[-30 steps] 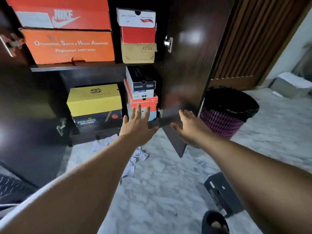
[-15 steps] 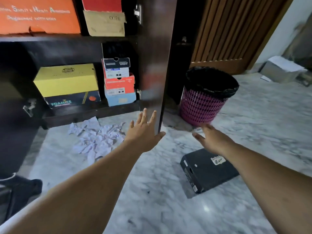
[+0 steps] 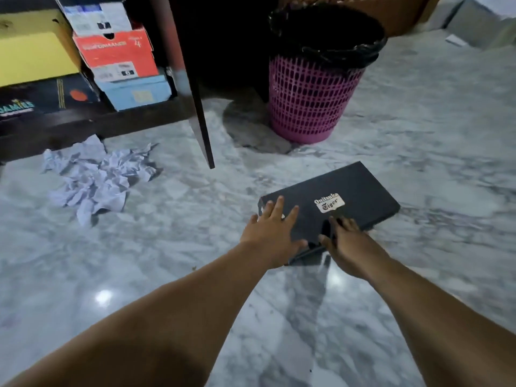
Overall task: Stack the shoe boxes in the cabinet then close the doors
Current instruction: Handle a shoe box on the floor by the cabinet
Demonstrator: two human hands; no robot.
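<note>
A flat black shoe box (image 3: 360,196) with a white logo sticker lies on the marble floor. My left hand (image 3: 272,233) rests spread on its near left corner. My right hand (image 3: 347,244) touches its near edge, fingers on the lid. Whether either hand grips the box is unclear. The dark cabinet (image 3: 83,124) stands at upper left with its right door (image 3: 192,88) open. On its bottom shelf sit a yellow box (image 3: 33,51) over a dark box (image 3: 42,99), and a stack of white box (image 3: 97,15), red box (image 3: 117,54) and light blue box (image 3: 136,93).
A pink mesh waste bin (image 3: 312,88) with a black liner stands right of the open door. Crumpled white paper (image 3: 92,177) lies on the floor before the cabinet. A grey box (image 3: 480,20) sits at far right near the wall.
My view has dropped from the cabinet shelves to the floor. Both hands have moved down and onto the black shoe box.
</note>
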